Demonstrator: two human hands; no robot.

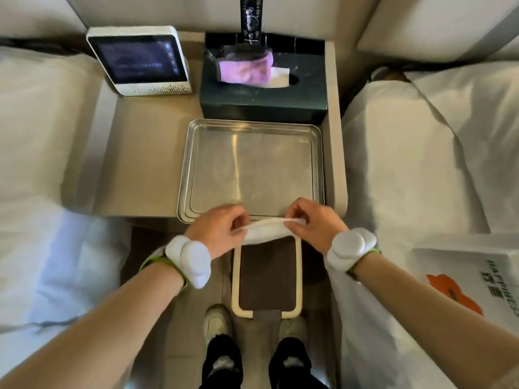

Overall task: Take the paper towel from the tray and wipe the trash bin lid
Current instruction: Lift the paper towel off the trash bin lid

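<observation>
A white paper towel (266, 230) is stretched between my two hands, just in front of the metal tray's near edge. My left hand (217, 234) pinches its left end and my right hand (314, 221) pinches its right end. The steel tray (250, 169) lies on the bedside table with nothing in it. Below my hands stands the trash bin, whose brown lid (266, 276) has a cream rim; the towel hangs over the lid's far edge, hiding it.
A black tissue box (264, 99) with a pink cloth (244, 70) on top sits behind the tray. A white smart display (139, 60) stands at the back left. Beds with white covers flank the table. A white paper bag (477, 282) lies at right. My feet stand beside the bin.
</observation>
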